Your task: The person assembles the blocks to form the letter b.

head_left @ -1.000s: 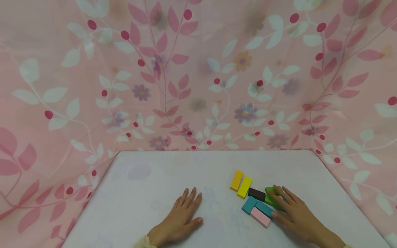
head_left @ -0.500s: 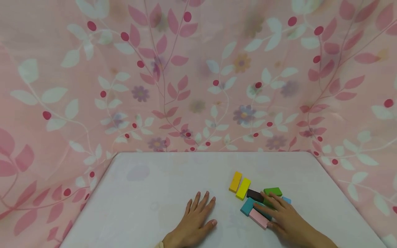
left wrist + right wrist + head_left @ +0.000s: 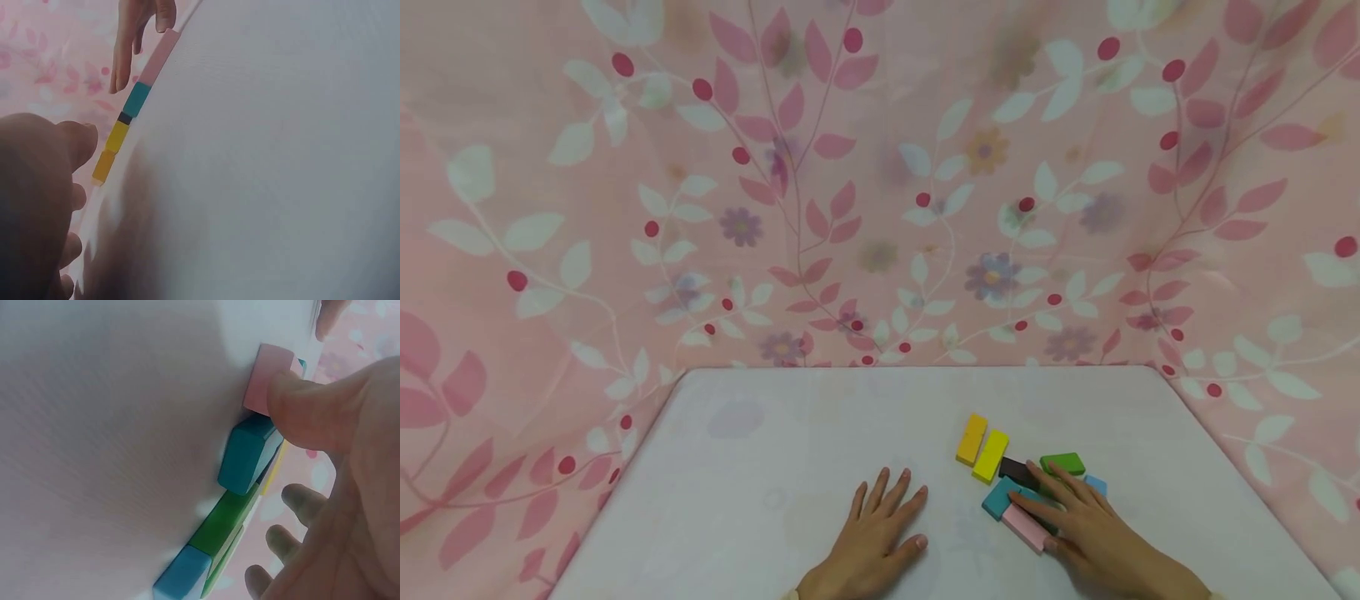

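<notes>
My right hand (image 3: pixel 1097 533) lies spread over a group of coloured wooden blocks. Its thumb is at the near end of the pink block (image 3: pixel 1024 528), as the right wrist view shows too, and the fingers reach across a teal block (image 3: pixel 240 456) partly hidden under them. Beside that lies another teal block (image 3: pixel 998 498). A black block (image 3: pixel 1013 470) shows just past the fingertips, with a green block (image 3: pixel 1063 464), a second green one (image 3: pixel 219 519) and a light blue one (image 3: pixel 1097 484) on the far side. My left hand (image 3: pixel 876 533) is flat above the table, fingers spread, holding nothing.
A yellow block (image 3: pixel 991 456) and an orange block (image 3: pixel 972 439) lie side by side beyond the black one. The white table (image 3: pixel 737 500) has rounded far corners. Behind it hangs a pink floral cloth (image 3: pixel 880 208).
My right hand has shifted left from the green blocks toward the teal and pink ones, uncovering the light blue block. My left hand has moved right, nearer the blocks.
</notes>
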The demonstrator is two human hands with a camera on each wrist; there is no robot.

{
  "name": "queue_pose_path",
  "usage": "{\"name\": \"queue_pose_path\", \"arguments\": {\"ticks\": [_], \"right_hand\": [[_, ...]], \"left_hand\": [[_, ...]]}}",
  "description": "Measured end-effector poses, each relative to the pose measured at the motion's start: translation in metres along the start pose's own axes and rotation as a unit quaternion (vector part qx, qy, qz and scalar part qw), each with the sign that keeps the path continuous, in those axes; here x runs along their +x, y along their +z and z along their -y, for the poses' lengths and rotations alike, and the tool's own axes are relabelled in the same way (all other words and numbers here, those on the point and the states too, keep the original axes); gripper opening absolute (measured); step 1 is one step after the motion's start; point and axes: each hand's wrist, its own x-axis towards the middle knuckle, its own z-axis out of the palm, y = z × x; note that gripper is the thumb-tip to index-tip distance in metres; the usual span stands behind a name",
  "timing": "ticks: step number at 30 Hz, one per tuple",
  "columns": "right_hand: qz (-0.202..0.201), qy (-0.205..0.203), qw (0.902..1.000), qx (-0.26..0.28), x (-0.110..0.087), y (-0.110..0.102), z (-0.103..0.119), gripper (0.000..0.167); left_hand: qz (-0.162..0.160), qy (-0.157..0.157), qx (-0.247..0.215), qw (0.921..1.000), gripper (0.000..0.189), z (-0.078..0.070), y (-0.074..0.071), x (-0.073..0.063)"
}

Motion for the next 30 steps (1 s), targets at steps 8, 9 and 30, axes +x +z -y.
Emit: {"name": "queue_pose_path", "arguments": {"ticks": [8, 9, 30], "right_hand": [[0.011, -0.012, 0.9995, 0.029, 0.001, -0.001, 0.003, 0.061], [0.009, -0.013, 0.9995, 0.026, 0.001, 0.000, 0.003, 0.060], [0.031, 0.032, 0.9949, 0.091, 0.028, 0.002, 0.022, 0.055]], "left_hand": [[0.001, -0.006, -0.002, 1.0000, 0.063, -0.002, 0.002, -0.001], [0.003, -0.008, -0.002, 1.0000, 0.062, -0.003, 0.002, -0.001], [0.005, 0.000, 0.021, 0.9998, 0.060, -0.007, 0.002, 0.001]]}}
